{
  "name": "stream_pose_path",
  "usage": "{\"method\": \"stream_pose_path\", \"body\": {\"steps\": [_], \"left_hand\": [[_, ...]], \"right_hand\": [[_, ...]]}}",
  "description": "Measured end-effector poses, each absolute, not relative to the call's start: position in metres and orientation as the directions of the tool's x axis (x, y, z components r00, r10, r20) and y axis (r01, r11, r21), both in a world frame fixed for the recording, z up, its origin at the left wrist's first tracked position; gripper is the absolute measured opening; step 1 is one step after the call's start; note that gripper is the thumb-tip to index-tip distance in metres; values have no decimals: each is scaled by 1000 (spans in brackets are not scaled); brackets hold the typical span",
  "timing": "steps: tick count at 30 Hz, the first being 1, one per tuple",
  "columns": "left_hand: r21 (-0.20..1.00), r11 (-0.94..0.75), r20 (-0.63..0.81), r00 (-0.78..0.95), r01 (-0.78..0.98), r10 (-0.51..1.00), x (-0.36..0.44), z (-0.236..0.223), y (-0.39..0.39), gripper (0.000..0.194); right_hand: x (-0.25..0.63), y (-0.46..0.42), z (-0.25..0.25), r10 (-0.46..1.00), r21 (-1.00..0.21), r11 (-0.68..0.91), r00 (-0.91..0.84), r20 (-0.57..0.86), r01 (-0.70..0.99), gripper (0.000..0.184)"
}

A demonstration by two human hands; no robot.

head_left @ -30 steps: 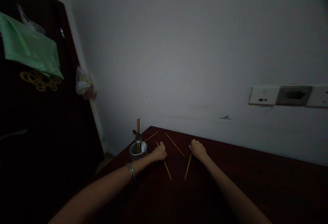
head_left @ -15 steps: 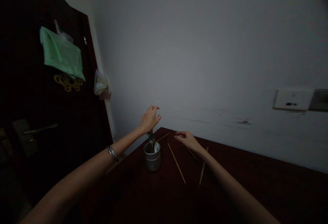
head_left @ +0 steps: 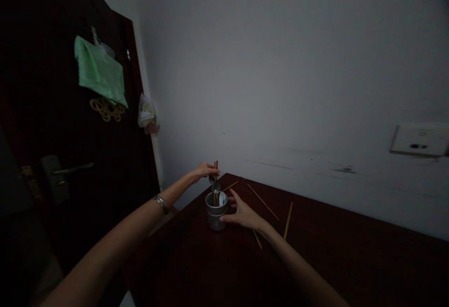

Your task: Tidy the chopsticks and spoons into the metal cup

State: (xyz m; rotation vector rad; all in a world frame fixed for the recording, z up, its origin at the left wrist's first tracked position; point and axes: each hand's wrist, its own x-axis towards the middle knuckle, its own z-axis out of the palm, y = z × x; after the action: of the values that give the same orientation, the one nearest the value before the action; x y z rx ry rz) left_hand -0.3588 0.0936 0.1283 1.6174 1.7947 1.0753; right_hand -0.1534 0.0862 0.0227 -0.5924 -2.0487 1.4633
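Observation:
A small grey cup (head_left: 215, 215) stands near the left corner of a dark wooden table (head_left: 333, 260). Chopsticks (head_left: 215, 178), a metal spoon and a white spoon stick up out of it. My left hand (head_left: 205, 171) pinches the upper ends of the chopsticks above the cup. My right hand (head_left: 242, 213) rests against the cup's right side, thumb and fingers spread around it. Several loose wooden chopsticks (head_left: 263, 201) lie on the table behind and beside my right hand.
A plain wall runs behind the table, with a white socket plate (head_left: 419, 139) at the right. A dark door (head_left: 52, 124) at the left carries a green bag (head_left: 100, 70), a yellow ornament and a handle (head_left: 72, 170).
My left hand has come down onto the chopsticks in the cup. My right hand has moved left from the loose chopsticks to the cup's side. The view has shifted left.

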Motion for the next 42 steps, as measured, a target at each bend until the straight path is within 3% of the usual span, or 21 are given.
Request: {"method": "stream_pose_path", "body": {"steps": [5,10,20,32,37,42], "left_hand": [[867,63,9,-141,495,990,-356,130,98,15],[905,63,-7,-133,421,991,-354,138,97,13],[892,-68,135,-120,446,984,-357,178,96,29],[895,-266,328,-126,358,936,-346,240,72,25],[886,-335,387,-112,319,915,-338,257,59,25],[893,-383,404,-48,235,913,-324,274,35,23]], "right_hand": [[-170,90,1,616,-931,361,-737,278,-50,115],[-180,93,-14,626,-879,475,-687,368,-38,107],[-176,91,-12,643,-890,455,-687,338,-11,95],[-177,93,-14,625,-879,476,-692,360,-28,90],[-176,91,-11,613,-895,445,-721,324,-24,103],[-146,97,9,611,-848,501,-765,206,172,115]]}}
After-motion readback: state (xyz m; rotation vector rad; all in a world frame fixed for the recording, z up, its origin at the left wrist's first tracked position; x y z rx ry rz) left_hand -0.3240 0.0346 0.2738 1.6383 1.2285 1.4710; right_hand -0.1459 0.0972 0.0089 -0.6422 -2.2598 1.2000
